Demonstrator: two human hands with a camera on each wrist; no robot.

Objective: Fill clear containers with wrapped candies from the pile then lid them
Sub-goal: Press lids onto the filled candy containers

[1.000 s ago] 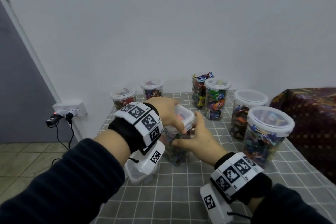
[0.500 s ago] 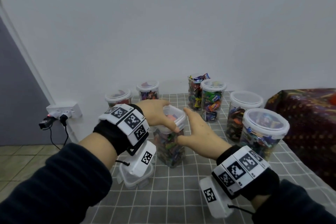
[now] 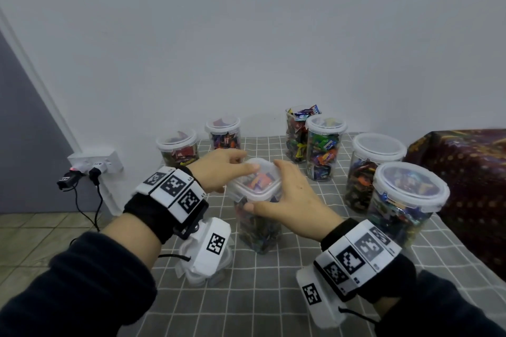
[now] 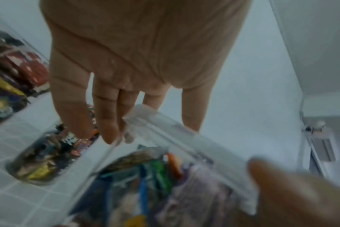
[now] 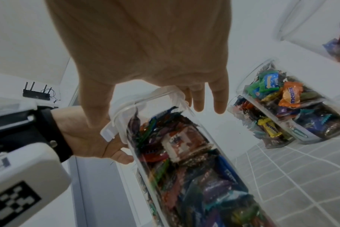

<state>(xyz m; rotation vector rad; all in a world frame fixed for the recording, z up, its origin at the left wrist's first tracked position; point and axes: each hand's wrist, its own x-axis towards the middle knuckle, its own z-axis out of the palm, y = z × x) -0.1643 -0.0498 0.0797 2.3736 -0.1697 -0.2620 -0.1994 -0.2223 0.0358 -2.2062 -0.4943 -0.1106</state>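
Your left hand (image 3: pixel 219 169) and right hand (image 3: pixel 287 200) bracket the tall clear square container packed with wrapped candies (image 3: pixel 257 227), which stands on the grey grid-patterned cloth of the table (image 3: pixel 273 304) about midway between the table's left edge and its middle. The translucent white square lid (image 3: pixel 254 182) sits on the container's mouth, apparently not fully seated: in the right wrist view a latch flap (image 5: pixel 110 132) stands out from the rim by your left palm. Your left fingers (image 4: pixel 107 122) curl over the far-left corner of the lid with the thumb at the side, and your right hand lies with fingers stretched along the lid's right side and the thumb against the wall just under the rim, so both hands hold the lid from opposite sides, likely to square it before you press down. That two-sided hold also steadies a tall, narrow container that I judge would tip easily. Behind it along the table's far edge stand two short round lidded tubs of candies (image 3: pixel 178 146), a tall open container of candies (image 3: pixel 297 133) and a tall round lidded jar (image 3: pixel 324 150); two wider lidded jars (image 3: pixel 408 200) line the right edge. Low clear tubs (image 3: pixel 202 268) sit under your left wrist near the left edge. The near half of the table lies open, so draw the container toward you if you need elbow room; the left edge is close.
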